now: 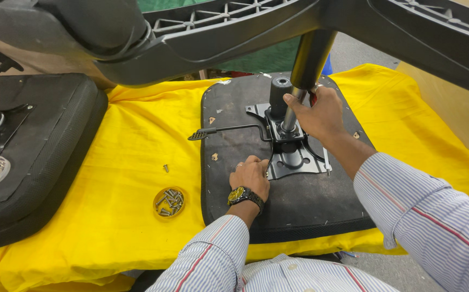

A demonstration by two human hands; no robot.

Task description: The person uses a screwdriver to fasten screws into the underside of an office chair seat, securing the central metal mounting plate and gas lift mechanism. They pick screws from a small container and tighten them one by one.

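Landmark: the black seat pan (299, 211) lies underside up on the yellow cloth (126, 157) that covers the tabletop, so its fixing face is open to the hands.

Tilt mechanism: the metal plate (294, 159) sits near the middle of the seat pan, flat against it, with its black socket (279, 92) standing upright.

Gas cylinder: the steel column (308, 59) comes down at a slant onto the plate just beside the socket; its upper end carries the black star base (234, 32), which hangs over the far end of the seat pan.

Right hand: the right hand (321, 113) is wrapped around the lower end of the column, fingers closed on it, seemingly to bear and steer the heavy base.

Left hand: the left hand (252, 174), a watch at its wrist, is curled narrow and pressed on the seat pan at the near-left edge of the plate, apparently holding it down; whether it pinches anything small I cannot tell.

Lever: a thin black lever (229, 130) runs from the plate toward the seat pan's left edge.

Screws: a round tin of screws (169, 202) rests on the cloth just left of the seat pan, within the left hand's reach, with one loose screw (166, 168) beyond it.

Second seat: another black seat (34, 157) lies well left of the seat pan.
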